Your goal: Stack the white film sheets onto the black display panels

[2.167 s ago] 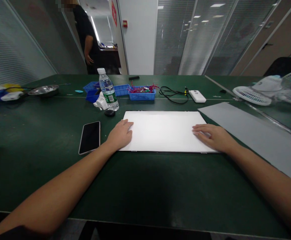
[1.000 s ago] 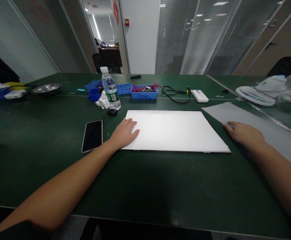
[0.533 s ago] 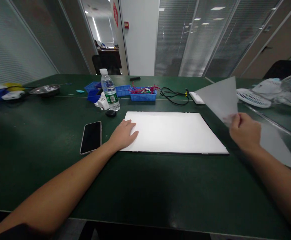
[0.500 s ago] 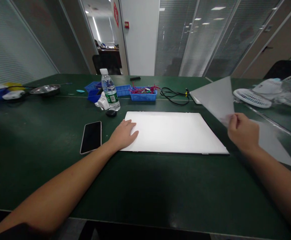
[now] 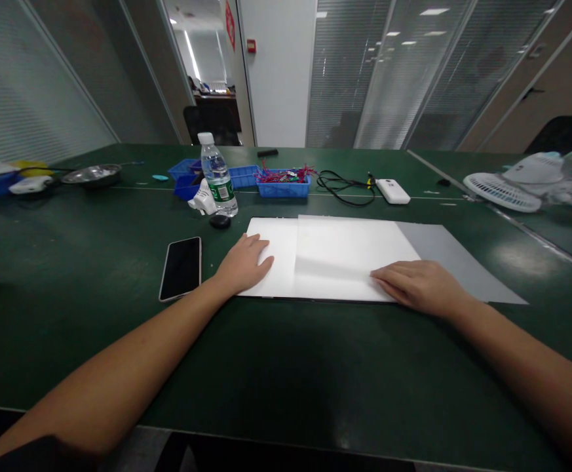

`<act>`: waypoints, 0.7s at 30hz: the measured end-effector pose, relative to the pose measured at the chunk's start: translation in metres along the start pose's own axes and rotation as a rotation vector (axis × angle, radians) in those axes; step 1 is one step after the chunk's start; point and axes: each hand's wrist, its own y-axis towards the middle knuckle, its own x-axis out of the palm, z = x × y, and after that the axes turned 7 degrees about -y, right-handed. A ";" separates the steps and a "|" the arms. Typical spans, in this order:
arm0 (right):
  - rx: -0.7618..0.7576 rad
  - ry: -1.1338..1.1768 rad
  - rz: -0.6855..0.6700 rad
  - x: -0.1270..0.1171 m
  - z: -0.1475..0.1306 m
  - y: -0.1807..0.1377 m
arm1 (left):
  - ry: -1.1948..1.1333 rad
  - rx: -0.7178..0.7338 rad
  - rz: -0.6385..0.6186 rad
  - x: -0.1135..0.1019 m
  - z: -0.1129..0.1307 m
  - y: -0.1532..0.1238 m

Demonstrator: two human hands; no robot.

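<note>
A glowing white light panel (image 5: 274,259) lies flat on the green table before me. Across its middle and right part rests a thin translucent sheet (image 5: 344,246), whose grey right end reaches past the panel onto the table. My left hand (image 5: 244,263) is open, palm down on the panel's left edge with the thumb apart. On the sheet near the panel's front right corner, my right hand (image 5: 420,285) lies with fingers stretched out and close together; the underside of its fingers is hidden. A smartphone (image 5: 181,267) lies left of my left hand.
Behind the panel stand a water bottle (image 5: 217,177), a black mouse (image 5: 219,221) and a blue basket (image 5: 284,188) of red wires. A black cable (image 5: 337,188) and a white box-like device (image 5: 392,191) lie farther right. A white fan (image 5: 504,190) lies at far right.
My right hand has moved left and down from beside the panel. The sheet it held up, bent, now lies flat over the panel. The fingers have straightened; my left hand has stayed put.
</note>
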 end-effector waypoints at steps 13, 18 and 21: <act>-0.122 0.037 0.124 -0.008 -0.017 0.018 | 0.030 0.037 0.016 0.004 -0.005 0.002; -0.123 0.035 0.116 -0.008 -0.019 0.018 | 0.030 0.028 0.023 0.003 -0.004 0.001; -0.101 0.040 0.090 -0.004 -0.019 0.016 | 0.028 0.036 0.028 0.003 -0.003 0.001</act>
